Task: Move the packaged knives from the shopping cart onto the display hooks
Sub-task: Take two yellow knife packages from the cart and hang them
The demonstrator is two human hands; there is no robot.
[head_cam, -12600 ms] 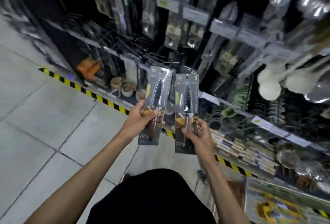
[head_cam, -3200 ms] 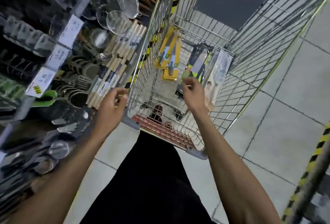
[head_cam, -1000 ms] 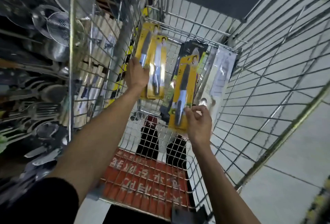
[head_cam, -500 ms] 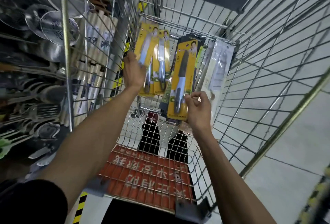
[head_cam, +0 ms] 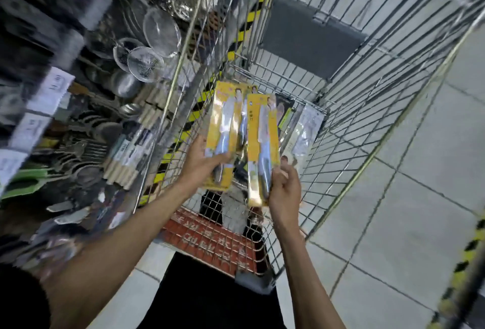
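My left hand (head_cam: 200, 164) grips a yellow-carded packaged knife (head_cam: 226, 121) by its lower part, held upright over the wire shopping cart (head_cam: 349, 129). A second yellow pack seems to sit just behind it. My right hand (head_cam: 284, 188) grips another yellow packaged knife (head_cam: 262, 142) at its lower right edge, right beside the left one. More packs stay in the cart behind them: a dark pack (head_cam: 284, 111) and a clear-and-white pack (head_cam: 305, 132) leaning on the cart's right wall.
The kitchenware shelf (head_cam: 78, 118) with strainers, ladles, wooden-handled tools and white price tags runs along the left. A red plastic child seat flap (head_cam: 210, 239) lies at the cart's near end. Grey tiled floor (head_cam: 420, 197) with yellow-black tape lies to the right.
Both hands have lifted their yellow knife packs up and toward me, out of the cart's bottom. My view has pulled back and swung left, blurring the shelf.
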